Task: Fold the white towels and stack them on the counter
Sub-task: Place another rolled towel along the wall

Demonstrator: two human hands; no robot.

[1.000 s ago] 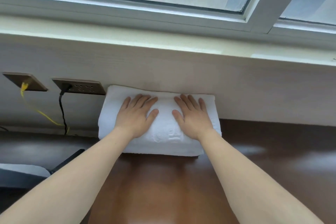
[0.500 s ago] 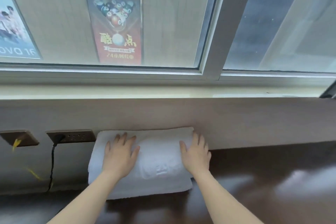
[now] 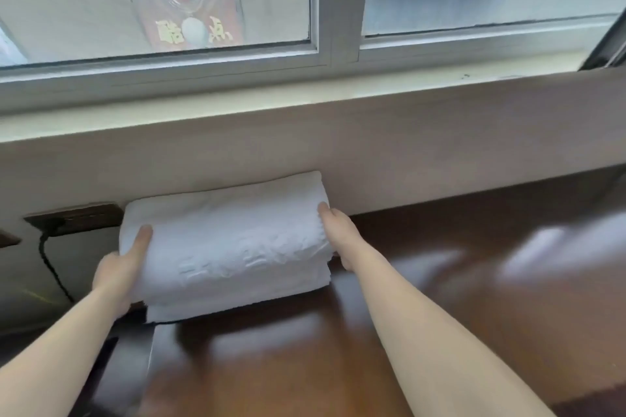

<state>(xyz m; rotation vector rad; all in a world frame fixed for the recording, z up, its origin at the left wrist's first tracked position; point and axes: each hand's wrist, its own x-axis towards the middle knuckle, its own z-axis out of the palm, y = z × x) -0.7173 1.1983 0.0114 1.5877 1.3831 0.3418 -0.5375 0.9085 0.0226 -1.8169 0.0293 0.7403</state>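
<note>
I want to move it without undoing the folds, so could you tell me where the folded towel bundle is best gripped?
At its two short ends, one hand from each side, thumb on top. The towel bundle is wide, soft and layered, with its back against the wall; the left hand and right hand grip it so.

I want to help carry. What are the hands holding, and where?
The folded white towel, by its two ends: left hand on the left end, right hand on the right end.
</note>
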